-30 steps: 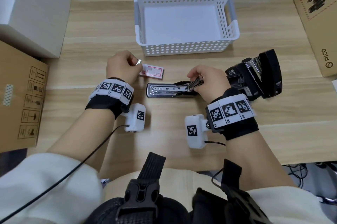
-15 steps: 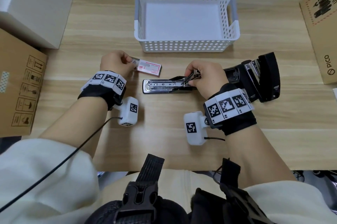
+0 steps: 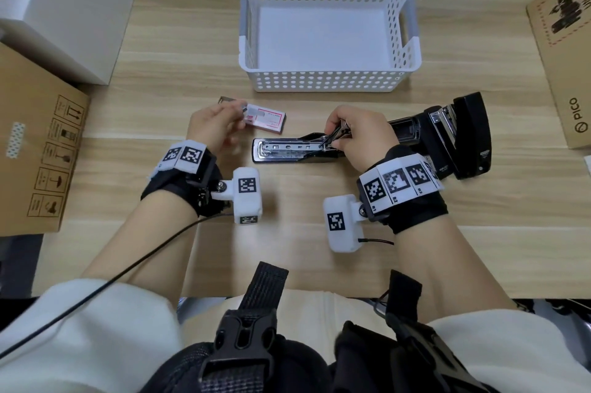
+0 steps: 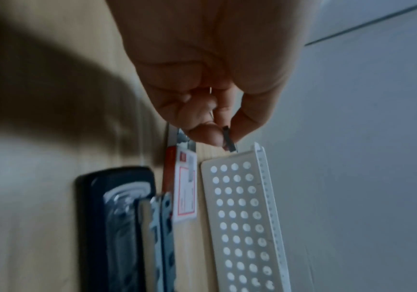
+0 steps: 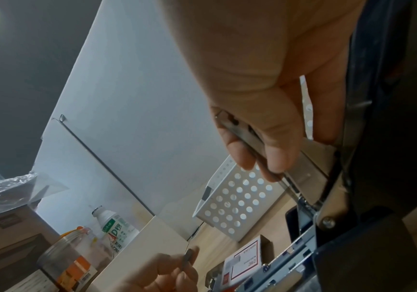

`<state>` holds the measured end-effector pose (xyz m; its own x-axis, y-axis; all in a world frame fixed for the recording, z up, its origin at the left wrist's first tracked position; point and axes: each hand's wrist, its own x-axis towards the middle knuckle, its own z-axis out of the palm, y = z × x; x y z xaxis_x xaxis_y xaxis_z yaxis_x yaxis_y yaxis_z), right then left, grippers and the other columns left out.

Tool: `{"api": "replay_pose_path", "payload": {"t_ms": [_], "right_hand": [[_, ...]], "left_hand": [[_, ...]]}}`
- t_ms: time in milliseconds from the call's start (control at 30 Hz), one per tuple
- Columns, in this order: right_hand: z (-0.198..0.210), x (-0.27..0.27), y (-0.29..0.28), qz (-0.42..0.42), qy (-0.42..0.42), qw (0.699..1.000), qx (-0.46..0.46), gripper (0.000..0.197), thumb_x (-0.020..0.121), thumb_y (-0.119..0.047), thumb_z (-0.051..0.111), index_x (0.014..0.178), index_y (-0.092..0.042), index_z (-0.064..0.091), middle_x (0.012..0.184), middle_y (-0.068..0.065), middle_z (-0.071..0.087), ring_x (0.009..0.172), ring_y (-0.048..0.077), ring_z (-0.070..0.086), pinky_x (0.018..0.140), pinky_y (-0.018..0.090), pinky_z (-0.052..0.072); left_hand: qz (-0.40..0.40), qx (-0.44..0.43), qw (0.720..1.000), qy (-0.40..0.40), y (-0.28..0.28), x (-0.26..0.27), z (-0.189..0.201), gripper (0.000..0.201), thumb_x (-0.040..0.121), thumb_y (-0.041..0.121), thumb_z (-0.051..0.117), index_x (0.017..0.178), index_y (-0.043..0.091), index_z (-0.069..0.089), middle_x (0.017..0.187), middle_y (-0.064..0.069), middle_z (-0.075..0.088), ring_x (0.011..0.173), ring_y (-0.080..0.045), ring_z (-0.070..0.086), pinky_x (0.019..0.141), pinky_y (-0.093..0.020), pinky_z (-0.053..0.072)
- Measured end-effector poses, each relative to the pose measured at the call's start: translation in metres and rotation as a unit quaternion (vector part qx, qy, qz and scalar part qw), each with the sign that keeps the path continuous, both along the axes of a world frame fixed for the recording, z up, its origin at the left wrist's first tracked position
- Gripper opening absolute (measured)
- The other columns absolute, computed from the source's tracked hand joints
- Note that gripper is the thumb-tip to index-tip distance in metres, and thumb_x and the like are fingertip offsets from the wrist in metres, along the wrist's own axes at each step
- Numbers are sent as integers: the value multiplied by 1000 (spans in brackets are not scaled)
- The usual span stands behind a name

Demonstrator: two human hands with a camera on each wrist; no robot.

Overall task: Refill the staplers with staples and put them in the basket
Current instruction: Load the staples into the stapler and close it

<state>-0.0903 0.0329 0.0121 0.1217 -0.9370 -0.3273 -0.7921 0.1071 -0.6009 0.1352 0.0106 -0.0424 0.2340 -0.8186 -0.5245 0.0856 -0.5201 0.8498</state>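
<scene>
The open stapler (image 3: 287, 152) lies flat at bench (image 3: 179, 50) centre, its metal staple channel facing up, pointing to 9 o'clock. R hand (image 3: 358, 136) sits over its 3 o'clock end, grip closed w/ thumb and fingers curled round the raised metal arm (image 5: 257, 142) of the magazine, holding it lifted. L hand (image 3: 214, 127), at 9 o'clock of the stapler, pinches a short strip of staples (image 4: 228, 138) betw. thumb and forefinger, just above the bench. The staple box (image 3: 267, 117) (red and white, partly slid open) lies right beside the L fingertips, betw. stapler and basket (image 3: 326, 82). The white perforated basket stands at 12 o'clock, nothing in it. A second black stapler (image 3: 460, 136), opened up, rests at 3 o'clock, just beyond the R hand. Cardboard boxes (image 3: 38, 149) flank the bench at 9 and 3.
</scene>
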Motion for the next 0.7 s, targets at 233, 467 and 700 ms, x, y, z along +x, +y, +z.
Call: {"api": "replay_pose_path", "payload": {"t_ms": [233,467,700], "right_hand": [[-3,1,0,-5,1,1000,2,25,78,3,60,84,-21,59,79,-2,57,77,19,53,73,31,45],[-4,2,1,-18,3,1000,-4,29,78,3,60,80,-26,56,79,-3,58,75,18,54,74,33,49],[-3,3,2,-18,5,1000,-2,27,79,3,60,83,-24,58,79,-3,58,76,18,54,73,32,47]], "left_hand": [[-187,-93,968,-142,17,-20,4,23,91,3,47,111,7,60,93,-12,67,75,0,57,76,-14,48],[-295,-119,908,-273,24,-19,-7,26,86,9,58,110,10,65,101,-1,50,101,-10,46,84,-9,31],[-317,-157,883,-308,27,-18,-13,26,83,6,61,108,8,66,95,-2,47,96,-13,47,88,-13,31]]}}
